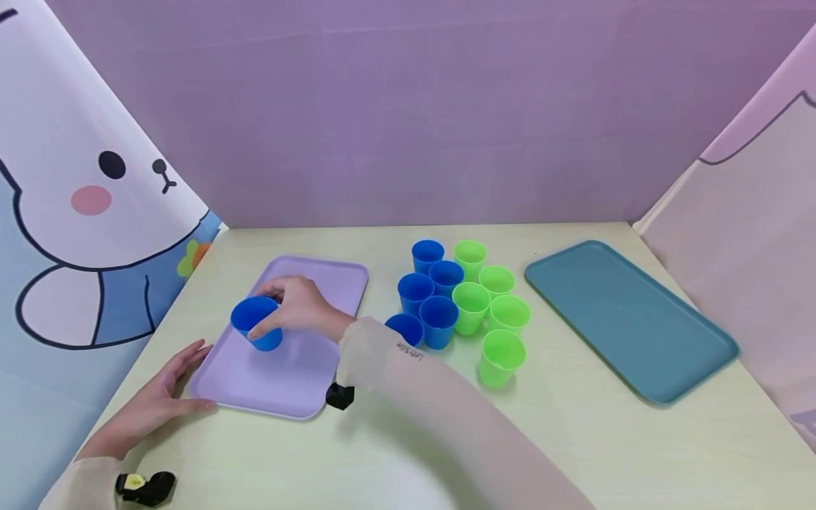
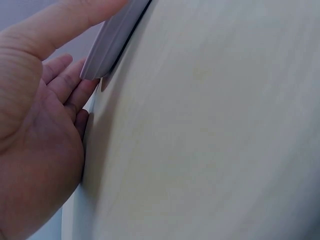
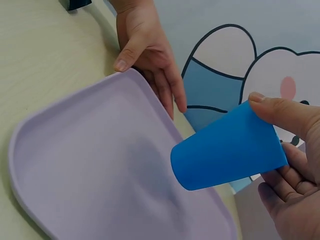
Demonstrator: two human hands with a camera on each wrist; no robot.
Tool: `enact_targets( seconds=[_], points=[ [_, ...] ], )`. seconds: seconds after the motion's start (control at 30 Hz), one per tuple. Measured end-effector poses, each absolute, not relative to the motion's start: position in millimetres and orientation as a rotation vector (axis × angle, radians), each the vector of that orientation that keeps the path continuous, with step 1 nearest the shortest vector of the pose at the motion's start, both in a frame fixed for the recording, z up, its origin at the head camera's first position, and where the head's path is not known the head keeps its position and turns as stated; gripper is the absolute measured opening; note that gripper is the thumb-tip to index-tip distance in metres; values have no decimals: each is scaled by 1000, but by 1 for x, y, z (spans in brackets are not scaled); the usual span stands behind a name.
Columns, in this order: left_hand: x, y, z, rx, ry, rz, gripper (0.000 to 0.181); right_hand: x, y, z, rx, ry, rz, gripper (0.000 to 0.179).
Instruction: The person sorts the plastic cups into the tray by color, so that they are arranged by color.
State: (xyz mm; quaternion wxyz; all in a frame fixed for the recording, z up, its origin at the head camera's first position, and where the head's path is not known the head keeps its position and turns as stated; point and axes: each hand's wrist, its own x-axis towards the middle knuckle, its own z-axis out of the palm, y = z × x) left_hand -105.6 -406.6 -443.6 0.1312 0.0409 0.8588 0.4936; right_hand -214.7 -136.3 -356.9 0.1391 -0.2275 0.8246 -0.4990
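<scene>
"Blue cup (image 3: 225,150): where do we have it against our right hand (image 1: 299,304)?"
"Just left of the palm, above the lilac tray (image 1: 287,375), our thumb and fingers clamped on it near the rim"
"And our left hand (image 1: 162,397)?"
"We have its thumb and fingers apart, touching the tray's near left corner"

Staged tabletop (image 1: 612,446), purple backdrop (image 1: 433,120), cartoon sheet (image 1: 64,142)

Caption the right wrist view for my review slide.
Right hand holds a blue cup over the purple tray, left hand at the tray's corner.
</scene>
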Motion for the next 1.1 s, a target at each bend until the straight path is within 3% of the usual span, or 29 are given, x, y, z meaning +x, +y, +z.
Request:
enact_targets(
  seconds=[0.47, 1.1],
  points=[
    [-105, -406, -443, 142, 2491, 1446, 110, -214, -150, -381, -604, 2378, -1489, 61],
    [-105, -405, -440, 131, 2493, 1424, 110, -208, -157, -386, -520, 2284, -1609, 63]
  ],
)
